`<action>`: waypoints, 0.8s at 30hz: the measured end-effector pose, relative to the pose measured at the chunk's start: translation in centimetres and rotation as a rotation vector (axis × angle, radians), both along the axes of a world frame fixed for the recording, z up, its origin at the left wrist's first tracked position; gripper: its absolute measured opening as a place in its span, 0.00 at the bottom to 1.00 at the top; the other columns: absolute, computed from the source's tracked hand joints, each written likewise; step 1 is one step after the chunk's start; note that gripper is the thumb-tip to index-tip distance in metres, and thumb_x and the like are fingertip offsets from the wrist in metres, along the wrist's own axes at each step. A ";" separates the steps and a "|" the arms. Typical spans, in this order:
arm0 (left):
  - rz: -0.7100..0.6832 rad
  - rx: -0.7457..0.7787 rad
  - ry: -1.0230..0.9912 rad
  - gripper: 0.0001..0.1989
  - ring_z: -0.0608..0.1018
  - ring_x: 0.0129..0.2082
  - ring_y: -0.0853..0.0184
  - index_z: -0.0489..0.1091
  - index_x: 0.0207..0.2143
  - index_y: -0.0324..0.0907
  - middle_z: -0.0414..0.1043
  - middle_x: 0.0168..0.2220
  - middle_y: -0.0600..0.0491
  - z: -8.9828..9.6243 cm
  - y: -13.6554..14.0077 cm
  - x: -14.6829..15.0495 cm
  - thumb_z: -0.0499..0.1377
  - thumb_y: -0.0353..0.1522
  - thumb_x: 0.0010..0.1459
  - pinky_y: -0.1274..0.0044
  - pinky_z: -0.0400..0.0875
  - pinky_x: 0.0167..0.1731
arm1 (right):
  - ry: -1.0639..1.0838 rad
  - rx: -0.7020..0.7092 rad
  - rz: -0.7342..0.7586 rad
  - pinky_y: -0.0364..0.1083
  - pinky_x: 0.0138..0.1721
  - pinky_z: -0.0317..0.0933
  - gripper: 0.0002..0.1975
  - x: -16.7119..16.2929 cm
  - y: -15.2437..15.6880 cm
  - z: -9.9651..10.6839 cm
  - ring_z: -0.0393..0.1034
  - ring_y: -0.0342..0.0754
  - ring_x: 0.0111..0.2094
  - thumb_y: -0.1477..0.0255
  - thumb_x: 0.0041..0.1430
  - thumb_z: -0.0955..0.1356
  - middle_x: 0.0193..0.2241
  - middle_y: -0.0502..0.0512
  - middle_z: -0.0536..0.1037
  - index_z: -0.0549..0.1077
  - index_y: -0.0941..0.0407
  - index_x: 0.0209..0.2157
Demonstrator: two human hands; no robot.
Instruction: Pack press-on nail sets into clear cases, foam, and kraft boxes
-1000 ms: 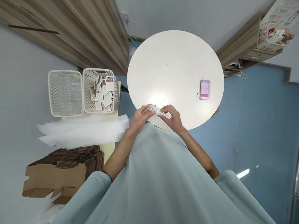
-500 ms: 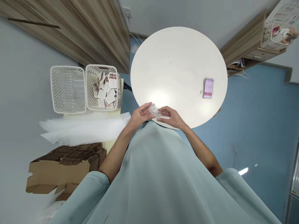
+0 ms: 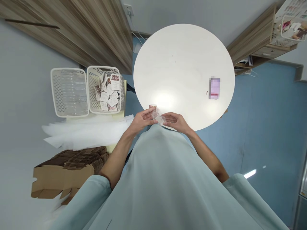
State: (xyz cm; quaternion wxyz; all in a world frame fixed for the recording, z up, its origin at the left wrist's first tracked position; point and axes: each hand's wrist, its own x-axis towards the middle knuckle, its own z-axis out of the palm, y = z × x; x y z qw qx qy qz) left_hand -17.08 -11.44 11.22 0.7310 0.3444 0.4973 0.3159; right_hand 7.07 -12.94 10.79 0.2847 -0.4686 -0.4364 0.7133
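At tbl (image 3: 182,57) edge, 2 hands (image 3: 140,121) (image 3: 177,122) holding 1 clr case (image 3: 158,117), 2 baskets (image 3: 54,95) (image 3: 122,92)

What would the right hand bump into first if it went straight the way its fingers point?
The right hand would first meet the clear plastic case, right up against it; beyond, probably the left hand, though depth is unclear.

Transparent case (image 3: 158,117), white tabletop (image 3: 184,64), pale blue-green shirt (image 3: 165,166), blue floor (image 3: 259,111), brown wood-grained cabinet (image 3: 96,35)
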 end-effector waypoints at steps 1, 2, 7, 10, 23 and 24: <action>-0.006 -0.006 -0.006 0.47 0.68 0.70 0.42 0.75 0.64 0.44 0.68 0.69 0.41 -0.2 0.0 0.0 0.82 0.40 0.41 0.53 0.63 0.70 | 0.011 -0.009 -0.002 0.60 0.68 0.67 0.27 0.1 0.0 0.0 0.78 0.57 0.58 0.56 0.52 0.82 0.55 0.55 0.82 0.81 0.50 0.51; -0.012 -0.011 -0.013 0.47 0.69 0.70 0.43 0.75 0.64 0.44 0.68 0.69 0.41 -0.3 0.0 0.0 0.82 0.40 0.41 0.54 0.63 0.70 | 0.016 -0.017 -0.004 0.59 0.68 0.67 0.26 0.3 0.1 0.0 0.78 0.57 0.58 0.57 0.52 0.82 0.55 0.55 0.82 0.81 0.50 0.51; -0.084 -0.021 -0.035 0.46 0.69 0.70 0.44 0.72 0.66 0.48 0.64 0.72 0.44 -0.6 0.4 -0.5 0.80 0.40 0.45 0.56 0.67 0.68 | 0.015 -0.047 -0.017 0.60 0.66 0.69 0.25 0.7 0.4 0.0 0.79 0.57 0.57 0.55 0.53 0.81 0.53 0.55 0.83 0.81 0.50 0.50; -0.159 -0.013 0.001 0.43 0.67 0.70 0.44 0.73 0.66 0.50 0.62 0.73 0.45 -0.2 0.9 -1.0 0.79 0.40 0.47 0.57 0.68 0.67 | -0.001 -0.066 -0.032 0.59 0.65 0.70 0.25 0.8 0.5 -0.5 0.79 0.57 0.57 0.54 0.53 0.81 0.53 0.55 0.83 0.82 0.50 0.50; -0.066 -0.095 0.031 0.38 0.79 0.59 0.50 0.74 0.63 0.45 0.69 0.68 0.41 -1.1 0.6 -0.6 0.77 0.36 0.49 0.58 0.74 0.60 | -0.194 0.016 -0.192 0.53 0.50 0.76 0.24 -0.1 2.5 -1.1 0.82 0.53 0.46 0.45 0.59 0.74 0.52 0.56 0.83 0.79 0.52 0.43; -0.063 -0.090 0.030 0.38 0.79 0.59 0.50 0.74 0.63 0.45 0.69 0.68 0.41 -1.2 0.4 -0.7 0.77 0.36 0.49 0.58 0.74 0.60 | -0.227 0.031 -0.237 0.51 0.47 0.77 0.26 -0.4 2.8 -1.4 0.82 0.52 0.44 0.43 0.60 0.72 0.48 0.55 0.83 0.78 0.52 0.41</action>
